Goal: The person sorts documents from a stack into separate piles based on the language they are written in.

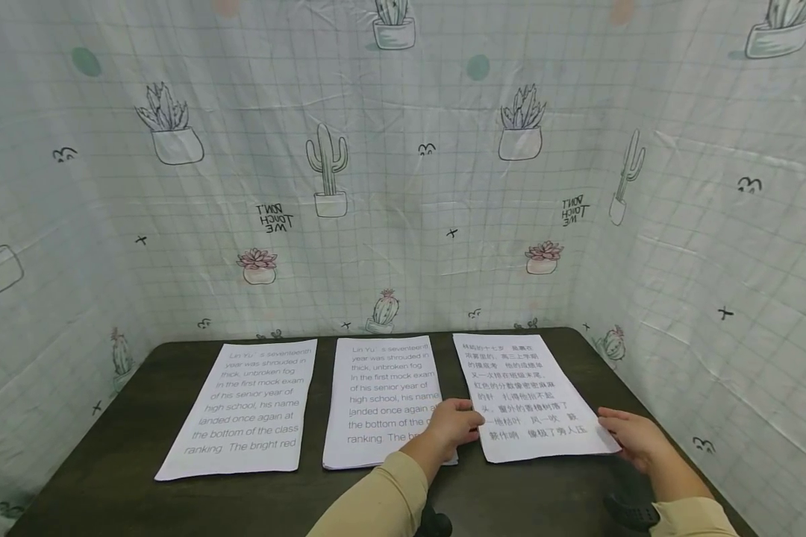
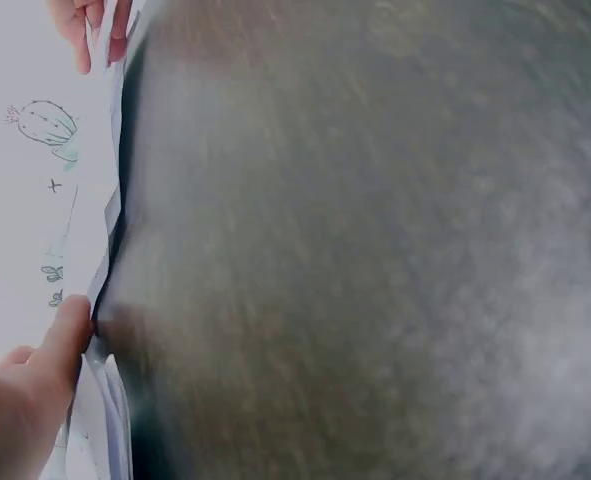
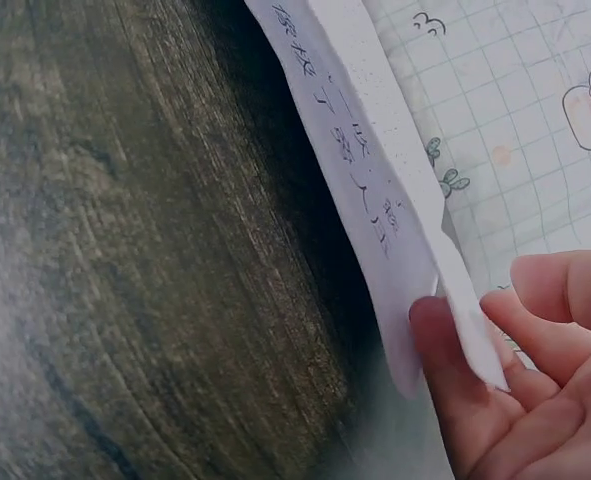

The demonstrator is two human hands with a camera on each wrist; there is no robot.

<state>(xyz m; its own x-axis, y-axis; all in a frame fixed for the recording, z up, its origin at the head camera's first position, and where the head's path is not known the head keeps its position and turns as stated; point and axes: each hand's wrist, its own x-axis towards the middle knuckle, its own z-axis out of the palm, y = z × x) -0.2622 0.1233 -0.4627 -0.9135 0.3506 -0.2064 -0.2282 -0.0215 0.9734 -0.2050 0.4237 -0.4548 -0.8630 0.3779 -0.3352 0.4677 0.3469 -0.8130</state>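
Both hands are at the right-hand stack of printed paper, which bears Chinese text. My left hand holds its left edge near the front, and its wrist and sleeve overlap the middle stack in the head view. My right hand pinches the front right corner. In the right wrist view, sheets pass between the thumb and fingers of that hand, and the corner splays apart. From the left wrist, the paper's front edge stretches from my left hand up to the right one.
Two more stacks of paper with English text lie to the left, a middle one and a far left one. The dark wooden table is enclosed by a cactus-print curtain at the back and sides.
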